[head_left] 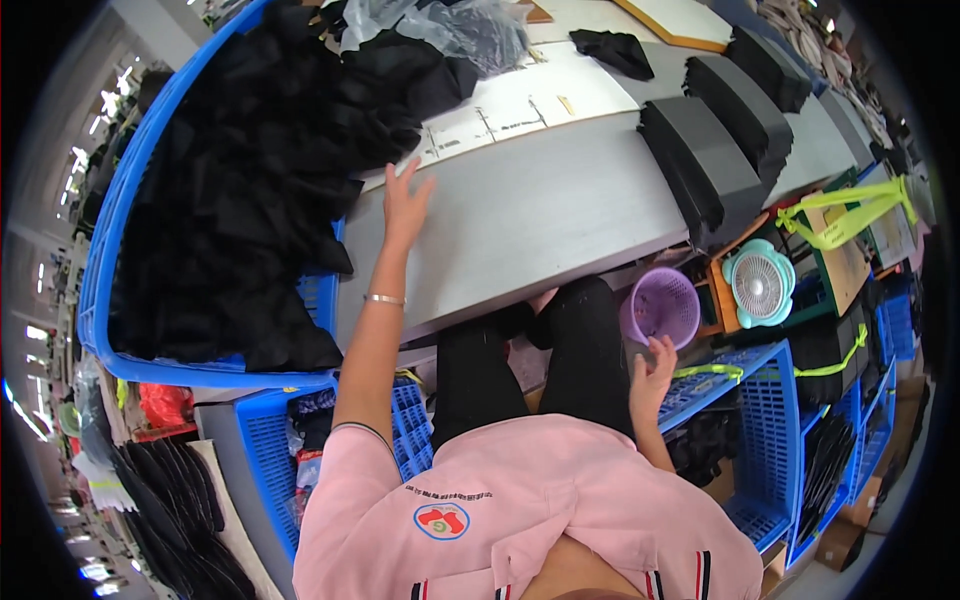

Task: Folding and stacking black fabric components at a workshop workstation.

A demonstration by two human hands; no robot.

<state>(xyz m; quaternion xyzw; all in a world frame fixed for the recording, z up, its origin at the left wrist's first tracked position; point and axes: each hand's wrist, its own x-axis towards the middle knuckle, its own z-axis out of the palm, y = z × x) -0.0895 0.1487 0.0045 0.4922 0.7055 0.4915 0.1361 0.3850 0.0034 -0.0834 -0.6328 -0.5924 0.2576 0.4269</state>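
My left hand (406,205) hovers over the left end of the grey table (540,200), fingers spread and holding nothing. Just beyond it lies a heap of black fabric pieces (220,190), which fills a large blue plastic crate (97,290) and spills onto the table. My right hand (652,378) hangs low beside my thigh, its fingers loosely curled apart with nothing seen in them. Closest to that hand is a purple mesh basket (664,306), with the rim of a blue crate (765,440) on its other side.
Stacks of black fabric panels (705,165) stand at the table's right end. A white marked board (520,105) and clear plastic bags (460,35) lie at the back. A turquoise fan (760,283) sits right of the basket. Another blue crate (265,450) is at my lower left.
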